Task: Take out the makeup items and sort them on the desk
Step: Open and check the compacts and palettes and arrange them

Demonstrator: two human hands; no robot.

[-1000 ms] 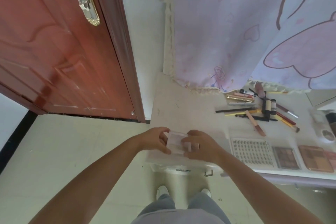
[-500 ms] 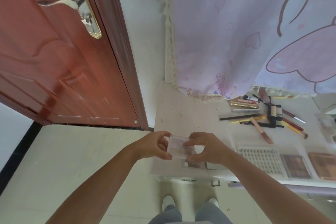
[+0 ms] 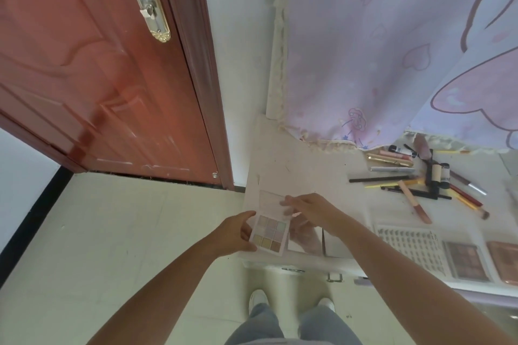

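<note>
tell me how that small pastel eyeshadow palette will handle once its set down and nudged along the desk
The palette looks flat, thin and stiff, so it should probably slide rather than roll or tip. Its clear lid stands open, pinched by the right hand, and may flop on its hinge if pushed. The left hand grips the base easily, suggesting it is light.

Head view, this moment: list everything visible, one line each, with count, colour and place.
small palette: one, pastel pans, lid open, held at desk's left edge
eyeshadow palettes: two, brown and rose, front right
lash tray: one, white, beside the palettes
pencils, tubes and brushes: a loose pile, mixed colours, back right
desk: one, white
curtain: one, lilac, above desk
door: one, red-brown, left
left hand: grips the palette base
right hand: pinches the lid
</note>
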